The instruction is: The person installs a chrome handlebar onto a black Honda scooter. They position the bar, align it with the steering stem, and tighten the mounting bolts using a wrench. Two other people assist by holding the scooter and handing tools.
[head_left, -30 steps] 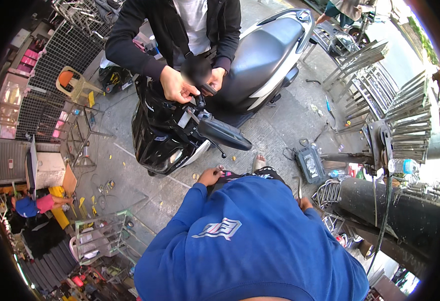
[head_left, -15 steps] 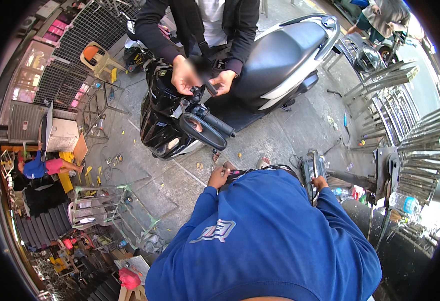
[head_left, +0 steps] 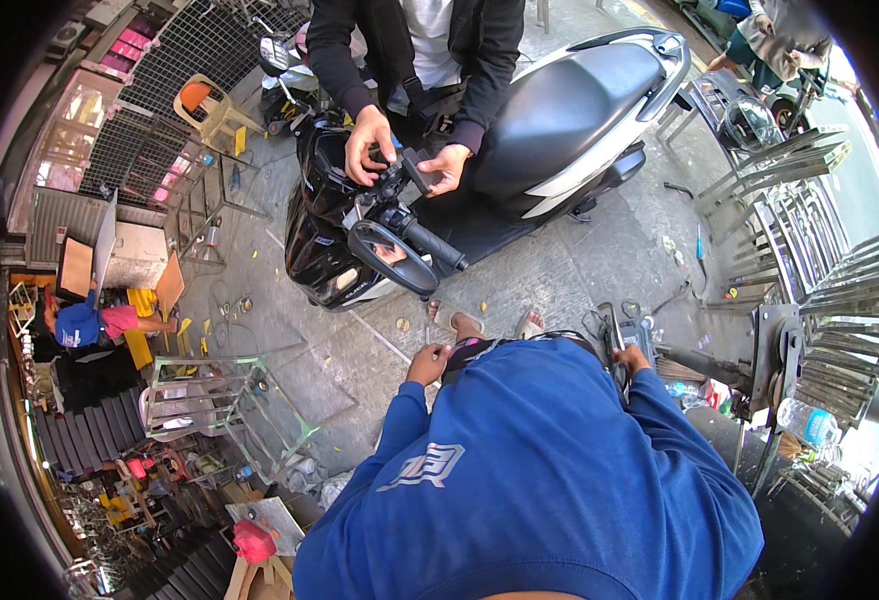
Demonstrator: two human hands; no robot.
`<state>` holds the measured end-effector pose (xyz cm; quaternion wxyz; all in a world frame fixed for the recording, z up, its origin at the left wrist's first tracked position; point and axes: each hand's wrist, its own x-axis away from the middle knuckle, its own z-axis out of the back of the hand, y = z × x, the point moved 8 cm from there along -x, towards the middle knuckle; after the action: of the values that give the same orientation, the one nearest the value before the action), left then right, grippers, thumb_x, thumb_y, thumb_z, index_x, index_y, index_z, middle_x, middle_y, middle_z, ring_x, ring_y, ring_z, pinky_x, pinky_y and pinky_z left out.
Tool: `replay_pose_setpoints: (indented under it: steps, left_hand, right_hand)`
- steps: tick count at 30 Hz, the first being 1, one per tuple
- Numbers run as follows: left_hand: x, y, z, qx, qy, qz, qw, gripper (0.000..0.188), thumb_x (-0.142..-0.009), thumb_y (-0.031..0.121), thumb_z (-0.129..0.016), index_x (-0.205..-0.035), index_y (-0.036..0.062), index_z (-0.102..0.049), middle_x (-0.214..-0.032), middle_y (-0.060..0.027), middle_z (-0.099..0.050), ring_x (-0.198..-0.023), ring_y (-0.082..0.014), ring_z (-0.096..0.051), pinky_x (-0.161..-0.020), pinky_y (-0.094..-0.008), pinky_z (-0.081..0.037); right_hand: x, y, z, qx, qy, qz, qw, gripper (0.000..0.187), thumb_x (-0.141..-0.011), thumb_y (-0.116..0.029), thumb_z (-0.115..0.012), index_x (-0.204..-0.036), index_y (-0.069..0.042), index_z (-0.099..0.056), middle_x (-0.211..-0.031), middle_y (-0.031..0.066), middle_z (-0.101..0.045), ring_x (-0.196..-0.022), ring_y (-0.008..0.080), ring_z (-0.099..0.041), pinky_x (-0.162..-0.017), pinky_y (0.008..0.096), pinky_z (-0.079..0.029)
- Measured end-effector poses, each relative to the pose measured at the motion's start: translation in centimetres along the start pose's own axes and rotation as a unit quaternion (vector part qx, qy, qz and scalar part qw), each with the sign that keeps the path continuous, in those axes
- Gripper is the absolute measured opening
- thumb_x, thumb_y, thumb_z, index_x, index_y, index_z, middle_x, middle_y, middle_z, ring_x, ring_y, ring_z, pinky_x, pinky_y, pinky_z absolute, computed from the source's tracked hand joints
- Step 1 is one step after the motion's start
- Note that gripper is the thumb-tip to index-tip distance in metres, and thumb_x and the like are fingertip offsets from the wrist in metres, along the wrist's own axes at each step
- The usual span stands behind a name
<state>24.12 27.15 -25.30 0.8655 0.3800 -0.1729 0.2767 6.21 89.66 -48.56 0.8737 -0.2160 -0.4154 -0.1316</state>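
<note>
Just in front of my waist on the left, my left hand hangs with its fingers curled; whatever they may hold is hidden. On the right, my right hand is closed around a dark, curved long-handled tool, whose exact kind I cannot make out. Beyond that hand, close to it, is a grey box-like device. Ahead of me stands a black and white motor scooter with a round-ended mirror. Another person's two hands handle a small dark piece at its handlebar.
A greenish metal frame stands to the left on the concrete floor. Metal frames are stacked on the right, by a black machine stand and a plastic bottle. A person in blue is at far left, near a chair.
My left hand has shifted slightly down and left. My right hand has moved a little left with the tool. The other person's hand at the handlebar has changed its finger pose.
</note>
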Motion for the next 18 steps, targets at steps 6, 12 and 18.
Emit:
replay_pose_setpoints:
  steps: [6,12,18]
  left_hand:
    - [-1.3,0.7,0.5,-0.019,-0.04,0.01,0.999,0.055,-0.107,0.056,-0.062,-0.122,0.0061,-0.078,-0.118,-0.0246,-0.078,-0.116,-0.0442,-0.073,-0.101,-0.0497,-0.056]
    - [-1.1,-0.9,2.4,-0.015,-0.027,0.031,0.999,0.063,-0.106,0.06,-0.06,-0.123,0.0022,-0.077,-0.117,-0.0254,-0.078,-0.114,-0.0443,-0.074,-0.101,-0.0487,-0.057]
    - [0.0,-3.4,3.7,-0.073,-0.054,0.034,0.995,0.068,-0.106,0.064,-0.057,-0.126,0.0015,-0.077,-0.12,-0.0263,-0.077,-0.117,-0.0456,-0.072,-0.104,-0.0497,-0.056]
  right_hand:
    - [6.1,-1.0,-0.3,-0.009,-0.066,-0.068,0.995,0.074,-0.099,-0.064,-0.07,-0.113,0.008,-0.08,-0.104,0.0245,-0.081,-0.109,0.0368,-0.078,-0.092,0.0515,-0.057]
    - [9.8,-0.6,-0.7,0.135,-0.067,-0.048,0.987,0.068,-0.104,-0.063,-0.065,-0.104,0.003,-0.082,-0.096,0.0228,-0.079,-0.089,0.0323,-0.075,-0.082,0.0518,-0.057]
    - [11.7,0.1,-2.8,0.054,-0.146,-0.097,0.983,0.063,-0.107,-0.058,-0.063,-0.113,0.002,-0.083,-0.098,0.0152,-0.083,-0.09,0.0288,-0.077,-0.086,0.0466,-0.058]
